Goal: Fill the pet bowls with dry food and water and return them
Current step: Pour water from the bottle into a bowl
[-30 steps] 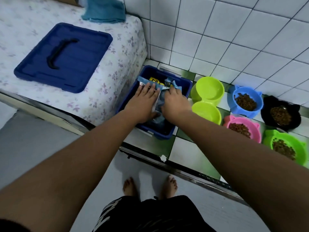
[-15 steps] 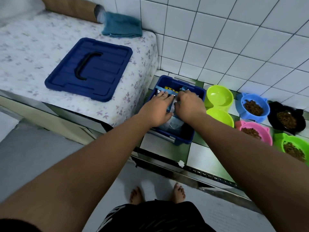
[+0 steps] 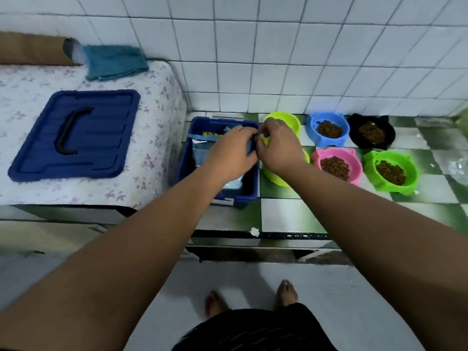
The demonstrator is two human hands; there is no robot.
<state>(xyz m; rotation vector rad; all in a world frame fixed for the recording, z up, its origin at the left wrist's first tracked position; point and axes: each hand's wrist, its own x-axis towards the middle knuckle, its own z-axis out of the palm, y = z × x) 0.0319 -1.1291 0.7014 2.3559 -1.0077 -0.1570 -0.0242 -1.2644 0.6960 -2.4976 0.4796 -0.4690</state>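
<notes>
A dark blue storage bin stands on the tiled ledge with a pale blue food bag inside it. My left hand and my right hand meet over the bin's right side, fingers curled and pinching the top of the bag. Right of the bin are two empty lime bowls, one behind the other. Beyond them a blue bowl, a black bowl, a pink bowl and a green bowl each hold brown kibble.
The bin's blue lid lies on a floral-covered surface at left, with a teal cloth and a brown roll behind. A white tiled wall backs the ledge. My bare feet stand on the grey floor.
My hands have risen from pressing down inside the bin and now pinch the bag's top near the bin's right rim. The camera view has shifted upward.
</notes>
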